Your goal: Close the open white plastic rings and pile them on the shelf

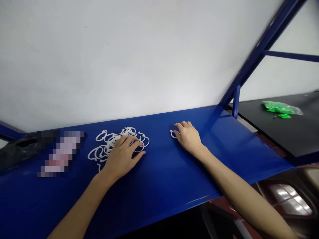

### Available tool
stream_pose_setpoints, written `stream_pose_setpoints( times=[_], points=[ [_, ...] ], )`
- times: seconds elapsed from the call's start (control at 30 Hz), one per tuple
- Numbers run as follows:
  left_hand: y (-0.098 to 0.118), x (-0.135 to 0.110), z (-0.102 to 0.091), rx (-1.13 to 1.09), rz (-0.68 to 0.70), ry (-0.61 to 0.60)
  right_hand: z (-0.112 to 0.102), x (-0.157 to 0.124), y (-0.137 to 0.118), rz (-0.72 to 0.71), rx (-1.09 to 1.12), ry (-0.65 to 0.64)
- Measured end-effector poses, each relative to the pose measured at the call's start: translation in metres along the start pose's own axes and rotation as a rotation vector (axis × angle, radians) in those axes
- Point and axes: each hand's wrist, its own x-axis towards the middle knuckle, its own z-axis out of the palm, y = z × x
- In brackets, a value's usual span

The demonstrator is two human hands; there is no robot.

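Observation:
A loose heap of thin white plastic rings (101, 152) lies on the blue tabletop. These look like open curtain rings with small knobs at their ends. My left hand (122, 156) rests palm down over the heap's right side, its fingers spread and touching some rings; part of the heap is hidden under it. Farther right, one separate white ring (173, 134) lies flat by the thumb of my right hand (188, 135). That hand's thumb and index finger are apart at the ring, and its palm covers the ring's right part.
A blue table (159, 192) stands against a pale wall (154, 59). At the left lie a black bag (18, 152) and a blurred-out item (62, 152). Blue frame bars (236, 99) rise at the right. Beyond them, a black table (294, 132) bears a clear bag of green pieces (281, 108).

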Motion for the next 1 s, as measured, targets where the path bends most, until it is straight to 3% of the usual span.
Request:
stream_pose_setpoints(
  times=[0.17,0.3,0.47,0.63,0.73,0.8,0.9,1.0],
  points=[
    [0.001,0.0,-0.001,0.008,0.048,-0.008,-0.005,-0.006,-0.016,-0.167,0.176,0.047],
    [0.014,0.003,-0.008,0.014,0.143,0.127,-0.011,-0.017,-0.038,-0.279,0.506,-0.019],
    [0.037,0.002,-0.014,-0.025,0.239,0.257,-0.018,-0.034,-0.066,-0.179,0.98,-0.148],
    [0.043,-0.003,-0.011,-0.093,0.224,0.264,-0.016,-0.037,-0.072,-0.106,1.148,-0.147],
    [0.044,0.0,-0.012,-0.169,0.127,0.333,-0.013,-0.035,-0.069,-0.127,1.118,-0.073],
    [0.044,0.002,-0.013,-0.261,-0.043,0.354,-0.013,-0.033,-0.067,-0.16,1.067,-0.039],
    [0.042,0.005,-0.013,-0.432,-0.31,0.204,-0.014,-0.033,-0.066,-0.207,0.996,-0.031],
    [0.039,0.005,-0.011,-0.618,-0.402,0.022,-0.014,-0.034,-0.065,-0.238,0.95,-0.038]
  ],
)
